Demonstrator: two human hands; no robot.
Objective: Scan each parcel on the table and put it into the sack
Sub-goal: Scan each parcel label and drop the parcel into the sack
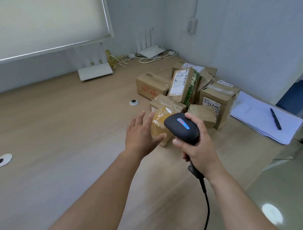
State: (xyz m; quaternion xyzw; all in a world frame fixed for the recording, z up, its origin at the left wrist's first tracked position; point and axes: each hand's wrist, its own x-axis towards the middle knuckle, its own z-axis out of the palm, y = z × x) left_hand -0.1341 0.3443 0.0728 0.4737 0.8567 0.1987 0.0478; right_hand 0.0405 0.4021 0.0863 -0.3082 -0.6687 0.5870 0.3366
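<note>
My left hand [141, 132] is nearer the next parcel than my right, and the coming move turns on that. Its grip is spread, fingers straight and fanned, holding nothing. The fingertips reach toward the yellowish tape-wrapped parcel [159, 126], which lies just right of that hand near the middle of the frame, at the front of the pile. Whether my fingers already touch it I cannot tell; the thumb overlaps its lower edge in the view.

My right hand [197, 146] is curled round the handle of the black scanner [182, 128], whose head hangs above and partly hides the parcel's right side, nose pointing up-left in the frame. Its cable [206, 199] runs down to the bottom edge.

The parcel's long axis seems to run from lower frame toward the pile — roughly in line with my left forearm. I judge a side-on grasp from the left would suit, turning a label toward the scanner; no label shows on its visible faces.

The other parcels [182, 84] are crowded behind on the tabletop [70, 126], right of centre. The sack is not in view.
</note>
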